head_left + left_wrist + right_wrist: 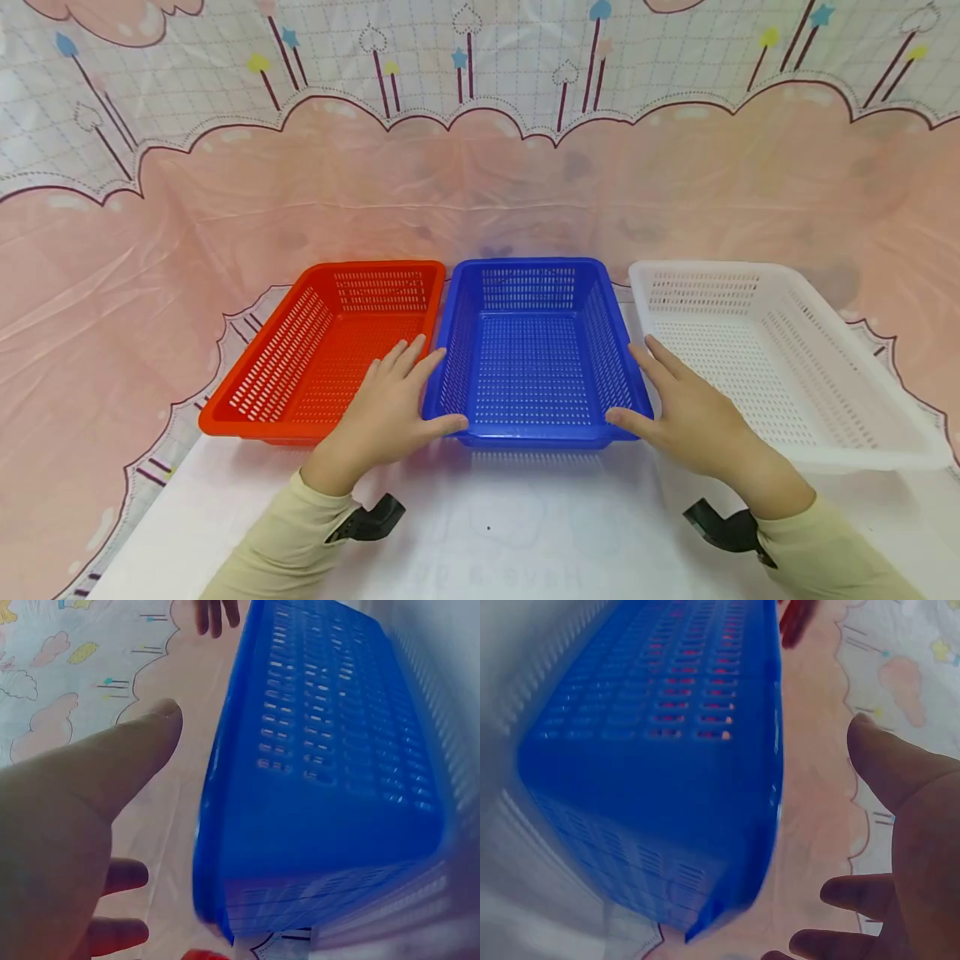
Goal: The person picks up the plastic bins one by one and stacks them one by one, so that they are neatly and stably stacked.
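A blue plastic basket (534, 367) with slotted walls stands between both hands. My left hand (386, 417) is at its front left corner, fingers spread and thumb pointing towards the front rim. On the other side, my right hand (693, 417) mirrors it at the front right corner, with straight fingers. In the left wrist view a gap shows between the thumb (139, 746) and the blue rim. The right wrist view also shows the thumb (889, 761) apart from the rim. Neither hand grips anything.
A red basket (258, 429) stands to the left, partly behind my left hand. To the right is a white basket (862, 458), close to my right hand. All stand on a white surface (525, 517). A patterned pink cloth (525, 183) hangs behind.
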The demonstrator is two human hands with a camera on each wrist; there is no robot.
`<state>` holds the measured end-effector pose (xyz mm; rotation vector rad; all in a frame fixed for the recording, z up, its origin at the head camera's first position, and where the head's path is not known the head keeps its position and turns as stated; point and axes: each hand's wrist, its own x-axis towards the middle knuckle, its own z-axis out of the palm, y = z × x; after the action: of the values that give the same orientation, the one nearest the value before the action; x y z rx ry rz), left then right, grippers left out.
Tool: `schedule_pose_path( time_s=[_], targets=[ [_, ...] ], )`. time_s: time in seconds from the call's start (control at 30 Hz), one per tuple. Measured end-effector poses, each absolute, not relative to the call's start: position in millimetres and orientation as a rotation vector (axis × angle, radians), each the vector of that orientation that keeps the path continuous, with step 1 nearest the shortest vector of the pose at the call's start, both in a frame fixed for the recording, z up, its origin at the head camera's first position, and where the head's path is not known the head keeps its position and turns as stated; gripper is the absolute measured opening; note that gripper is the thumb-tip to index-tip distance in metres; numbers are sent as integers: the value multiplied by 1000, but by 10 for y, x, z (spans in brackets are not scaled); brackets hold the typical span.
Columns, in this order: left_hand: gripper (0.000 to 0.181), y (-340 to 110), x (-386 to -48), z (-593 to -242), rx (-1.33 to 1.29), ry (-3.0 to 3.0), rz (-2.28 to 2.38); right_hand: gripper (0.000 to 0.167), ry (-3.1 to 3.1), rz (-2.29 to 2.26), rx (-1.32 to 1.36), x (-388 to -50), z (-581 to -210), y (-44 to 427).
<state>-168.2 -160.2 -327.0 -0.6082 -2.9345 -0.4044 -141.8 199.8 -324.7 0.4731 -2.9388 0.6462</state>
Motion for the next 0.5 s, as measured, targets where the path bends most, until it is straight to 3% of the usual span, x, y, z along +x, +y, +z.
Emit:
schedule_pose_path(
  time_s=[0.27, 0.5],
  targets=[
    [82, -1518, -1665, -3350, -679, -2955, -452, 90, -2940, 669, 494, -1397, -3350, 1915],
    [81, -1506, -1672, -3376, -687, -2964, -453, 88, -2927, 624, 516, -1397, -3405, 1906]
  ],
)
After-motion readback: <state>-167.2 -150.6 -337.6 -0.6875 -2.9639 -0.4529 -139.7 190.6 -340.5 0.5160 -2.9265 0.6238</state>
